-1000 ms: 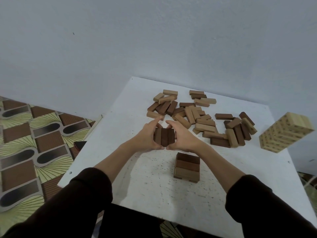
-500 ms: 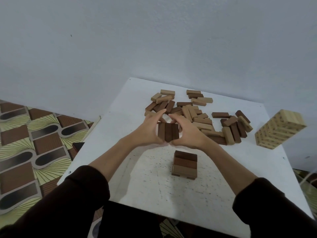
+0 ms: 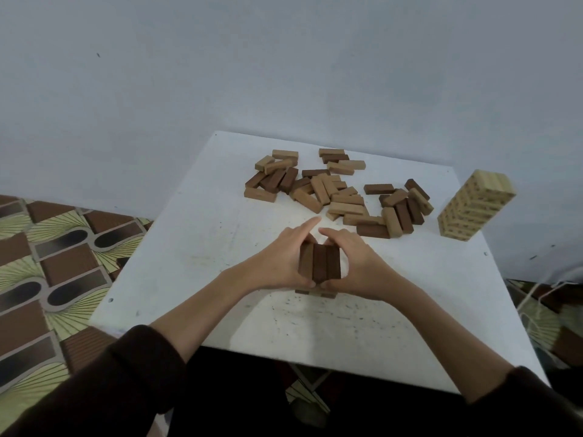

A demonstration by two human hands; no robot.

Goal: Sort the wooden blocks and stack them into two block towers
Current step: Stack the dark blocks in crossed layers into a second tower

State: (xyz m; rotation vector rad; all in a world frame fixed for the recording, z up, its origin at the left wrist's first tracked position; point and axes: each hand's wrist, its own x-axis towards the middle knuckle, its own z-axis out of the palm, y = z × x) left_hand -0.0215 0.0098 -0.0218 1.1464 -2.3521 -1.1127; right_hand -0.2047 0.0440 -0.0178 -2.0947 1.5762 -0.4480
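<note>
Blocks of wood are what your fingers are working with, and you see them in three groups on the white bench [image 3: 195,247], a square slab with a scuffed, speckled top. Largest is the loose heap [image 3: 334,190] beyond your fingertips: flat rectangular bricks in pale tan, mid brown and dark brown, lying crossed and overlapping so that some are half covered. Well off to the right of your right hand stands the pale tower [image 3: 473,206], made of light wood in tidy layers; it looks tilted in this wide-angle view, and the marks on its sides are too small to read.

Between your hands sits a row of three dark blocks [image 3: 319,264], smooth, long faces touching one another, their tops facing you. Your left hand [image 3: 280,263] presses its side with thumb curled along the near end and forefinger stretched forward past the far end. Your right hand [image 3: 356,266] mirrors it, fingers curved round the other side, thumb tucked at the near corner. So both hands are closed around the row, squeezing it together.

Just under your thumbs a sliver of the short stack [image 3: 315,292] shows, a dark edge and a paler edge. Your palms hide the rest, so you cannot tell whether the row rests on it or hangs just above.

Dark sleeves [image 3: 126,383] cover your forearms at the lower edge. Patterned floor [image 3: 47,263] lies left of the bench.
</note>
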